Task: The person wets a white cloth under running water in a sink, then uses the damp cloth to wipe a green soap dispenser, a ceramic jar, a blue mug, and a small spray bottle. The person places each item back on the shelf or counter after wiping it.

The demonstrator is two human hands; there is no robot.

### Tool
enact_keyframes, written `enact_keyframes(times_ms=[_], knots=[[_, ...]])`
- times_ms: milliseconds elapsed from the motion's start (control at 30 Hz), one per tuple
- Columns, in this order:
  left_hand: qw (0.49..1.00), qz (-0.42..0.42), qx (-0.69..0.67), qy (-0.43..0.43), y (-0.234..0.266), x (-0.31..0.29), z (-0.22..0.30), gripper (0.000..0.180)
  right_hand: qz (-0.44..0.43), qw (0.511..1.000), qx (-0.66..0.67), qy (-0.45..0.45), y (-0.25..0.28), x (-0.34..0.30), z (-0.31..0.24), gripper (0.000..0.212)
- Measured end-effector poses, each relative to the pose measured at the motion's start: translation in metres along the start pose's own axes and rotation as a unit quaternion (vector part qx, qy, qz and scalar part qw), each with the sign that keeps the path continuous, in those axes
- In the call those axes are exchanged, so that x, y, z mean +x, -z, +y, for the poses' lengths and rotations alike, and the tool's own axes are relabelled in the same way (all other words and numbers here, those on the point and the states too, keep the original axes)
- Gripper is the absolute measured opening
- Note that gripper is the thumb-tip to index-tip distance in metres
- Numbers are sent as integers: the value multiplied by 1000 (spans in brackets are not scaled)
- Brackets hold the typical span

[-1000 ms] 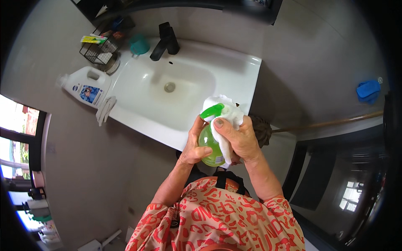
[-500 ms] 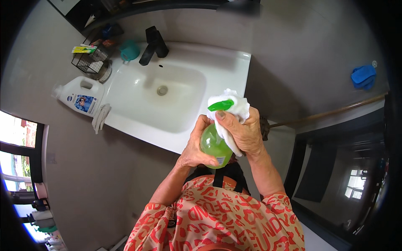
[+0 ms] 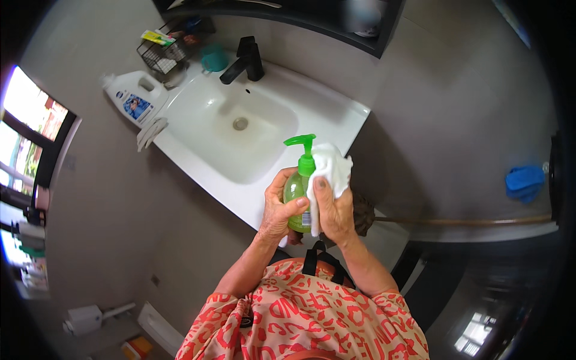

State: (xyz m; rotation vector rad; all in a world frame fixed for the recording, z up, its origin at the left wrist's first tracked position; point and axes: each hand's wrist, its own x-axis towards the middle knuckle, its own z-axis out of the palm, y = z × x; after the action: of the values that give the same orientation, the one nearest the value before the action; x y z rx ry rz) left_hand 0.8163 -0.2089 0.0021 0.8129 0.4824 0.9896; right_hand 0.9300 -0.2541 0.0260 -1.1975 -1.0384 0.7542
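My left hand (image 3: 277, 209) is wrapped round a translucent green pump bottle (image 3: 294, 189), its thumb across the front of the body. The bottle stands nearly upright in the air by the sink's near right edge, and its bright green pump head shows fully, spout to the left. In my right hand (image 3: 337, 217) is a bunched white cloth (image 3: 332, 169), pressed against the right side of the bottle. The thumb lies over the cloth, while the other fingers are mostly hidden behind it.
Beyond my hands is a white sink (image 3: 343, 113) with a black faucet (image 3: 254, 65). On its left stand a white jug (image 3: 135, 96), a draped pale cloth (image 3: 152, 133), a teal cup (image 3: 214, 58) and a wire basket (image 3: 161, 57). A blue cloth (image 3: 524, 183) hangs at the right.
The white cloth has come off the pump head and now lies along the bottle's right side. The bottle is more upright, and the view has turned and shifted.
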Motion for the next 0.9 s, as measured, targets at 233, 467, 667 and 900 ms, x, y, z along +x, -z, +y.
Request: enact_keyframes(times_ms=[233,467,667,900], knots=[[989,92,-101,-61,-22,-14,-28,60,-89,916,-218,324,41,-28,7,34],[989,105,-78,-62,-32,-37,-23,68,-86,974,-103,183,21,18,-16,22],[985,110,70,-116,-26,-36,-4,77,-151,984,82,-38,-10,32,-28,37],[979,127,-80,-136,-22,-23,18,74,-180,980,5,86,-15,21,-18,44]])
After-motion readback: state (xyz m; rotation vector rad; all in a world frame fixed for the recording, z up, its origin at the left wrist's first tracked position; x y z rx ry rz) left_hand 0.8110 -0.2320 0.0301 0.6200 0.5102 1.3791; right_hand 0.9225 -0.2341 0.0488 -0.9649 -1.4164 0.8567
